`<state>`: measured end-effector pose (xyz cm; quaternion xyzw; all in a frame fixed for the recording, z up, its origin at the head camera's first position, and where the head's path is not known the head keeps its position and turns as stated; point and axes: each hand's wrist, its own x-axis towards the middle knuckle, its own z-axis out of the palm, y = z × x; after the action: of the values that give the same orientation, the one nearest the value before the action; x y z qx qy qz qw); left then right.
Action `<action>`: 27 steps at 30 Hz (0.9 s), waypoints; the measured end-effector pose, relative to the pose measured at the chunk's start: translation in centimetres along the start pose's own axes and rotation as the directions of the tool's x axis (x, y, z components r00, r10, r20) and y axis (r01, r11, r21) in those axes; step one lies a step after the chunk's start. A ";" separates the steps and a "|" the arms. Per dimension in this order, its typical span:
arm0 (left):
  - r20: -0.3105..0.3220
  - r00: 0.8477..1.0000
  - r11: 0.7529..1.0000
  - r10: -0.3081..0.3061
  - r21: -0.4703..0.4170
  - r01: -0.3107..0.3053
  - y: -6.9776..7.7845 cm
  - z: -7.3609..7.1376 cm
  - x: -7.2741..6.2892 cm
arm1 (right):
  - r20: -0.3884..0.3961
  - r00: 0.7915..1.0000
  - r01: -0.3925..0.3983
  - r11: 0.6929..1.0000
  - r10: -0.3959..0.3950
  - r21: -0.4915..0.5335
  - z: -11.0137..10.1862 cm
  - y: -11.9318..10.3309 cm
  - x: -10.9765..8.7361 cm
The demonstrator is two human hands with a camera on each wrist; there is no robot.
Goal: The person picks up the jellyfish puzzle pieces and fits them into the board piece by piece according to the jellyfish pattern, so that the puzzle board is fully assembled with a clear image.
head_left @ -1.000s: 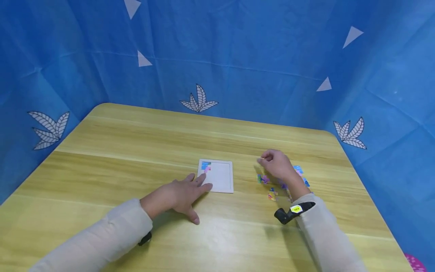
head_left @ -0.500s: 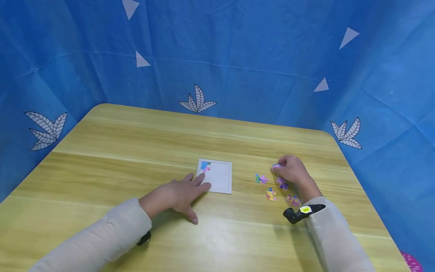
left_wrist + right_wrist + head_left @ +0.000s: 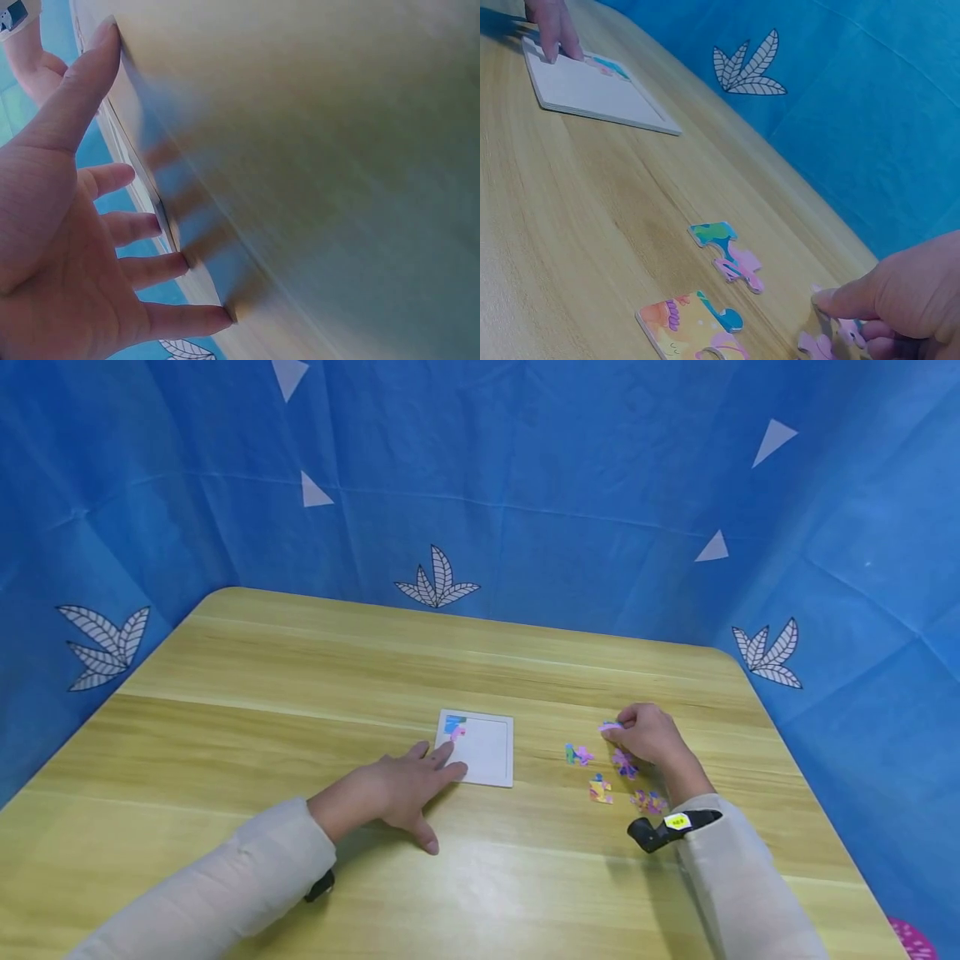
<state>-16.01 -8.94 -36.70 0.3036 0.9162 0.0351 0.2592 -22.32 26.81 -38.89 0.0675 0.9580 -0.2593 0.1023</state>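
My left hand lies spread, its fingertips on the near left corner of a white square puzzle tray. In the tray's far left corner sits a blue and pink jigsaw piece, its lower part close to my fingers. Over on the right, my right hand pinches a pink and blue jigsaw piece between thumb and fingers, low over the table. In the right wrist view the thumb covers most of that piece. Just below this hand lies a purple piece.
Between tray and right hand lies a green and pink piece. Nearer are a yellow piece and a pink-orange cluster. The wooden table is backed by a blue cloth.
My right hand has moved right and slightly nearer, down to the loose pieces, and has taken a jigsaw piece. It barely moves in the last half second. The left hand stays put.
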 end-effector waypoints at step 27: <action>0.000 1.000 1.000 -0.006 -0.009 0.006 -0.2 0.1 0.2 | 0.043 0.998 0.053 0.998 -0.054 0.029 0.0 0.3 0.0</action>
<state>-16.19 -9.01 -36.95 0.2995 0.9169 0.0384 0.2609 -22.26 27.08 -39.08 0.0376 0.9533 -0.2766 0.1155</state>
